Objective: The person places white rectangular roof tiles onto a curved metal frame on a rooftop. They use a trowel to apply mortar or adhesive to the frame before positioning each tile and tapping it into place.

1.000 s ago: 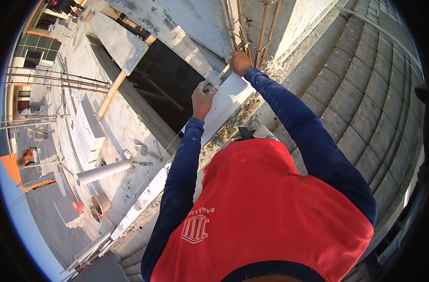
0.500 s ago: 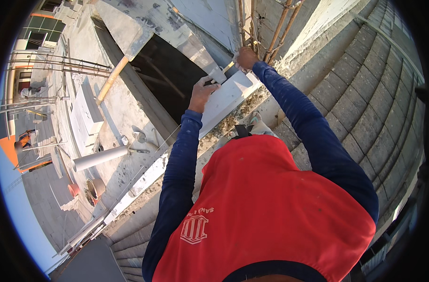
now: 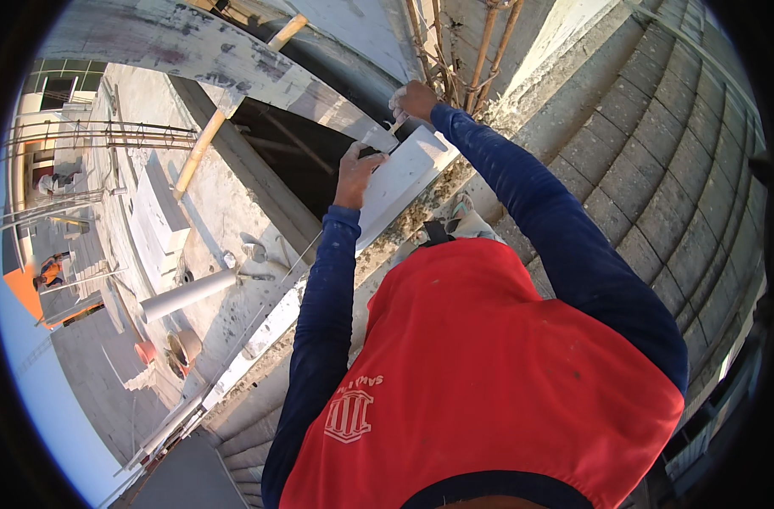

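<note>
A long white block (image 3: 408, 172) lies along the rough wall edge in front of me. My left hand (image 3: 354, 176) is curled over the block's inner edge, its thumb toward the top face and its fingers beside the dark opening; a dark patch between them is unclear. Past the block's far end, close to the upright rods, my right hand (image 3: 415, 101) is closed, its whitened fingertips bunched together. What they hold, if anything, is too small to make out. A stained plank (image 3: 226, 61) slants across the opening and ends near my left hand.
Rusty rods (image 3: 487, 51) stand beyond my right hand. Left of the block gapes a deep dark opening (image 3: 276, 148). Tiled roofing (image 3: 628, 191) slopes away at right. A pale pipe (image 3: 187, 295), stacked white blocks (image 3: 159, 225) and a bucket (image 3: 183, 346) lie left; a person (image 3: 52, 270) is farther off.
My right hand has shifted left and slightly up, away from the block's far end. My left hand has moved slightly left. The view has shifted, showing more of the plank.
</note>
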`<state>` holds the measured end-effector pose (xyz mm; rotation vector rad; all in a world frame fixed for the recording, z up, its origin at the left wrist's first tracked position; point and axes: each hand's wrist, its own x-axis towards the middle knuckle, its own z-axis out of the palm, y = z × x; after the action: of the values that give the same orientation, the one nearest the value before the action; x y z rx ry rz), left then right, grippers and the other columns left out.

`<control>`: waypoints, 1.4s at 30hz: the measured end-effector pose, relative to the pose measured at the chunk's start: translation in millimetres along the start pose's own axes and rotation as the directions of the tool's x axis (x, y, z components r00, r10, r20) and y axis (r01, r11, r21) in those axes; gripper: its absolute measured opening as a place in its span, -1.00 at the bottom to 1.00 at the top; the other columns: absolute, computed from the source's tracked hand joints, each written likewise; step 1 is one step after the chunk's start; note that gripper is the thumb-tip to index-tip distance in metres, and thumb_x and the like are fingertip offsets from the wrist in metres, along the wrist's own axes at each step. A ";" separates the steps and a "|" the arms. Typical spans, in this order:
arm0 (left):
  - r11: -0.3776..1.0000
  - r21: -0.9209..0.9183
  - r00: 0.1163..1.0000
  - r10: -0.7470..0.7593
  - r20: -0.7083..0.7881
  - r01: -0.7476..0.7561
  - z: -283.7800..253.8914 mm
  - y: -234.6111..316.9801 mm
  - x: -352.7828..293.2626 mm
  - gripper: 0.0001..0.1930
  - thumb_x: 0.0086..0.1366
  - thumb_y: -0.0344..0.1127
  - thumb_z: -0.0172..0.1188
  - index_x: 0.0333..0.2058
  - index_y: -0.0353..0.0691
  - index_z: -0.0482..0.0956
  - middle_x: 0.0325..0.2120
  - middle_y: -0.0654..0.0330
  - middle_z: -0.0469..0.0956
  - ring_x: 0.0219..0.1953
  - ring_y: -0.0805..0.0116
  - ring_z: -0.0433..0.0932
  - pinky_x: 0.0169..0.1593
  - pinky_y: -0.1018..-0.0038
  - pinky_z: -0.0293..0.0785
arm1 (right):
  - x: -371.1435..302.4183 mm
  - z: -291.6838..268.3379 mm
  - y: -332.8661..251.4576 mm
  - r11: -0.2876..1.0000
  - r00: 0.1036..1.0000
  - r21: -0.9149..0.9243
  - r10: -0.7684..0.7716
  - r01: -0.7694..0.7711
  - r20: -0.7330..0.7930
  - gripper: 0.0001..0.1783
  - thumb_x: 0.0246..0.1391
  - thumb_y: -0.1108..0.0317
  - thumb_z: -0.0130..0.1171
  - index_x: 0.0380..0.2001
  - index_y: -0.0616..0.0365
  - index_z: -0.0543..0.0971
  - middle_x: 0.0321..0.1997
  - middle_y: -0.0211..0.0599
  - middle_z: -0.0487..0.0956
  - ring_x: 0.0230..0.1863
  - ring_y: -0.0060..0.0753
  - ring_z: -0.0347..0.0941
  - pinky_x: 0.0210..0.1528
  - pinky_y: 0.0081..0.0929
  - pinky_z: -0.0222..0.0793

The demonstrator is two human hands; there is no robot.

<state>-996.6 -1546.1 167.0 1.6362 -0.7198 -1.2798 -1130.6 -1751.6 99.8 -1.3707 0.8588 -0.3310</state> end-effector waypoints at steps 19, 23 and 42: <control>0.998 -0.064 1.000 -0.015 0.013 0.016 2.9 -3.0 -1.0 -0.48 0.17 -0.43 0.28 0.13 -0.36 0.43 -0.25 0.23 0.65 -0.20 0.51 0.60 -0.05 0.54 0.48 | -9.7 23.0 -51.4 0.997 0.997 0.019 -0.079 0.079 0.003 -0.78 0.12 0.50 0.06 -0.31 0.31 0.68 -0.51 -0.22 0.68 -0.53 -0.44 0.65 -0.52 -0.55 0.51; 0.996 -0.092 1.000 -0.008 0.013 0.009 3.3 -3.4 -1.6 -0.50 0.17 -0.42 0.28 0.11 -0.33 0.45 -0.26 0.25 0.64 -0.22 0.51 0.60 -0.07 0.57 0.47 | -5.9 26.9 -56.4 0.995 0.994 -0.056 -0.083 0.087 0.066 -0.78 0.09 0.48 0.07 -0.32 0.29 0.70 -0.50 -0.22 0.68 -0.52 -0.42 0.66 -0.49 -0.53 0.53; 0.947 -0.258 0.908 0.072 -0.413 -0.192 -15.1 -32.6 10.8 -0.65 0.45 -0.03 0.19 -0.03 -0.18 0.66 -0.31 0.36 0.64 -0.23 0.59 0.56 -0.13 0.53 0.44 | 44.8 48.1 -9.2 0.771 0.726 -0.289 -0.301 0.567 0.618 -0.69 -0.05 0.31 0.34 -0.22 0.24 0.68 -0.25 -0.12 0.70 -0.29 -0.28 0.67 -0.25 -0.33 0.56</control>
<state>-981.8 -1537.3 133.7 1.5070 -0.3611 -0.8655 -1064.8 -1749.1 91.5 -2.0050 0.0965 -0.0821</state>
